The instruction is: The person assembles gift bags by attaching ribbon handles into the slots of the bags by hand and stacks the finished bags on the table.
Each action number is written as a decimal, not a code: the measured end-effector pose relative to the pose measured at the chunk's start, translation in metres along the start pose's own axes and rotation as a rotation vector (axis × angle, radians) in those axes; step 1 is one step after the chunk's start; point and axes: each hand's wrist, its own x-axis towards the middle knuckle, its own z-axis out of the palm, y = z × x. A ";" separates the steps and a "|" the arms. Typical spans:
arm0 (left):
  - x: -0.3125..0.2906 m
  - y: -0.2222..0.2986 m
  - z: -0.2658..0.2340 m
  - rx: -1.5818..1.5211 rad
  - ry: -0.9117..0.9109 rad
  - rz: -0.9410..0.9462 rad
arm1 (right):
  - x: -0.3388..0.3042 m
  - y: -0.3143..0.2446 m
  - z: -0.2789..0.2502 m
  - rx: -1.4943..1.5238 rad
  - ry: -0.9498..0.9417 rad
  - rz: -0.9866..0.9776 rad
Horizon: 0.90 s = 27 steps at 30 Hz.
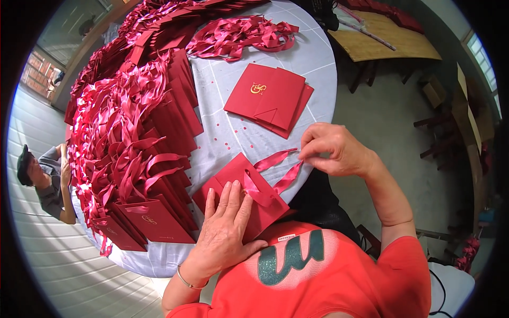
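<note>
In front of me a flat red paper gift bag (pixel 262 216) lies at the near edge of the table. My left hand (pixel 225 228) rests on it, palm down with the fingers stretched out. A shiny pink-red ribbon (pixel 287 180) rises from the bag in two lengths toward the right. At their upper ends, my right hand (pixel 334 151) has thumb and forefinger pinched together on the ribbon. Farther back lies a small stack of flat red bags (pixel 268 95), the top one with a gold emblem.
Rows of red bags with ribbon handles (pixel 159 220) crowd the table's left side. A heap of loose ribbons (pixel 241 38) lies at the back. Small red paper dots dot the white tablecloth (pixel 318 55). Another person (pixel 50 180) is at the left. A wooden table (pixel 384 46) stands back right.
</note>
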 end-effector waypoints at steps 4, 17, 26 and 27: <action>0.001 -0.003 0.012 0.043 0.125 -0.013 | 0.003 -0.006 0.008 -0.069 -0.082 -0.062; 0.013 -0.009 0.030 0.098 0.298 -0.079 | 0.011 -0.002 0.027 -0.367 0.069 -0.244; 0.014 -0.017 0.032 0.132 0.108 -0.155 | 0.012 0.004 0.032 -0.430 0.073 -0.294; 0.015 -0.016 0.030 0.132 0.106 -0.156 | 0.013 0.004 0.033 -0.434 0.082 -0.299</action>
